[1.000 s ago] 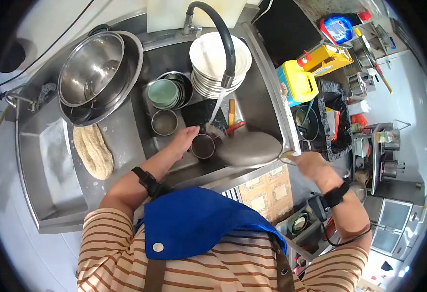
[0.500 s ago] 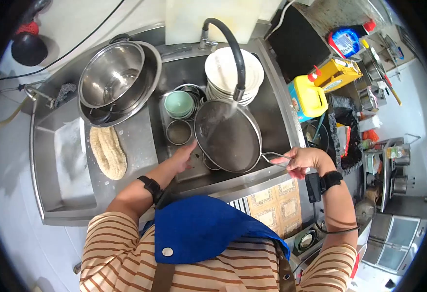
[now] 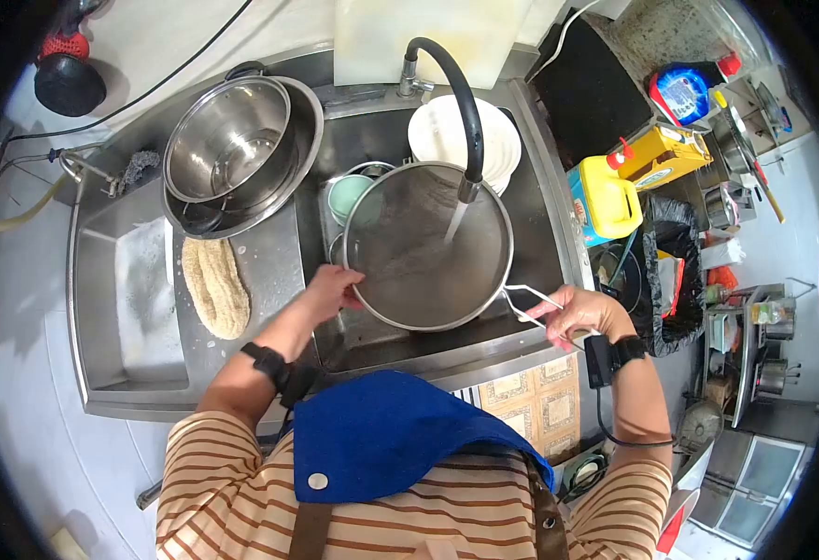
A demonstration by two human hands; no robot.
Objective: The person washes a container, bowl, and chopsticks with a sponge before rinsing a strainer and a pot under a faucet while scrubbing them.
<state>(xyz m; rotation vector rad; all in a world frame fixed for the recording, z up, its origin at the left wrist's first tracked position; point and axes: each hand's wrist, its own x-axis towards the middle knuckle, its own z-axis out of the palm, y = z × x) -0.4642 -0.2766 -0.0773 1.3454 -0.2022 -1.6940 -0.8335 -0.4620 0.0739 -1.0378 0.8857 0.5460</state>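
A round fine-mesh strainer (image 3: pixel 428 257) is held over the right sink basin, its mesh facing up. Water from the black faucet (image 3: pixel 471 140) runs onto it. My right hand (image 3: pixel 578 315) grips the strainer's wire handle. The fingers of my left hand (image 3: pixel 333 287) are closed on the left side of its rim. Behind the strainer stands a stack of white plates (image 3: pixel 470 135). To its left, a green bowl (image 3: pixel 346 194) is partly covered by the rim.
Steel bowls (image 3: pixel 232 145) and a beige cloth (image 3: pixel 216 291) lie between the basins. Suds fill part of the left basin (image 3: pixel 139 364). Right of the sink are a yellow jug (image 3: pixel 606 201), a yellow box (image 3: pixel 662 159) and a bin with a black liner (image 3: pixel 676 243).
The strainer has turned from tilted to nearly level and moved left, covering the small steel cup. My left hand has closed on its rim. The view has shifted slightly.
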